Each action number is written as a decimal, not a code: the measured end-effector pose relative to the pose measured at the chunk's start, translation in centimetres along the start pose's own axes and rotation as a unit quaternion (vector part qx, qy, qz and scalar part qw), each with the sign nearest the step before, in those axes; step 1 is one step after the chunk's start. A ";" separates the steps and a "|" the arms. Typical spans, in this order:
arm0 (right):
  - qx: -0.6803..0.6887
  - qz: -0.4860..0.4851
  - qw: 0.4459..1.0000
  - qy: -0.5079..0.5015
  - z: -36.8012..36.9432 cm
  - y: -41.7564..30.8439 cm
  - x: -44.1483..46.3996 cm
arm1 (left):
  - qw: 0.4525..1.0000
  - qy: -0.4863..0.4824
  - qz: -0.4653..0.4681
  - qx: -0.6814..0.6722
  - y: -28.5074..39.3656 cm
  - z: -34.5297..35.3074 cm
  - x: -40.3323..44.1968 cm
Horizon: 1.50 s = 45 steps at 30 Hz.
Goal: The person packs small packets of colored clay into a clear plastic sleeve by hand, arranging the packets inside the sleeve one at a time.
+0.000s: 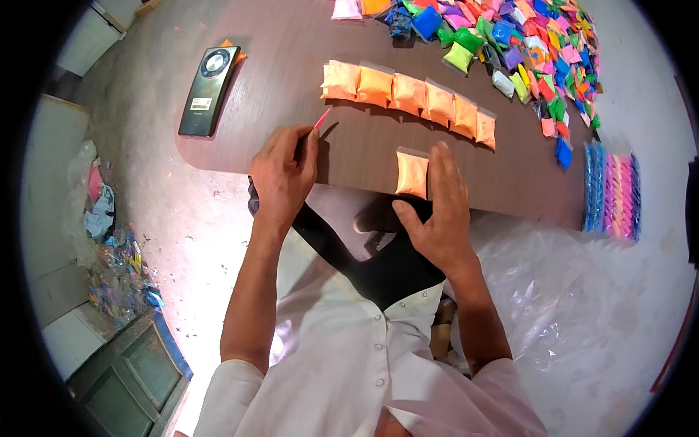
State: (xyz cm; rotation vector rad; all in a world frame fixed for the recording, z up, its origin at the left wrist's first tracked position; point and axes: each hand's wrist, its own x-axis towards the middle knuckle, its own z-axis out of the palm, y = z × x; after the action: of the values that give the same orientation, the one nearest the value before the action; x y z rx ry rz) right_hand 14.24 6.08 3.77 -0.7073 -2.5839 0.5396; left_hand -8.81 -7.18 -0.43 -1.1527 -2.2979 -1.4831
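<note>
My left hand [282, 166] is closed in a pinch at the table's front edge, holding a thin pinkish-red pointed stick [322, 118] that points up and right. Its lower part is hidden in the fingers. My right hand [443, 207] lies open, fingers stretched forward and thumb apart. Between thumb and fingers is a single small orange packet [412, 175] with a clear sealed edge, near the table edge; I cannot tell whether the hand presses on it. Beyond both hands, a curved row of several joined orange packets [408, 93] lies on the brown table [284, 87].
A dark phone [209, 91] lies at the left, an orange scrap beside it. A large heap of coloured packets [510, 44] covers the back right. Bundled strips of packets [611, 193] stand off the right edge. Clear plastic sheeting [524, 284] is below; wrappers [120, 273] litter the left.
</note>
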 end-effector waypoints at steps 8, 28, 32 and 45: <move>-0.057 -0.039 0.992 -0.101 0.0 -0.4 0.0 | 1.000 0.002 0.013 0.007 -0.1 0.0 0.0; -0.045 -0.063 0.995 -0.061 -0.8 -1.0 0.2 | 1.000 0.007 0.023 0.020 -0.3 0.0 -0.1; -0.077 -0.072 0.988 -0.114 0.0 -0.8 -0.1 | 0.999 0.001 0.025 0.021 -0.3 0.0 -0.1; -0.071 -0.047 0.992 -0.091 0.4 -1.0 -0.1 | 0.999 -0.005 0.028 0.031 -0.2 0.1 -0.1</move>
State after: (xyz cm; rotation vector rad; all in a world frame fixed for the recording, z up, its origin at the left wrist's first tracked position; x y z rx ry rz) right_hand 13.75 5.11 3.86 -0.6028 -2.8312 0.4113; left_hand -8.85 -7.23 -0.69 -1.2014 -2.2809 -1.3799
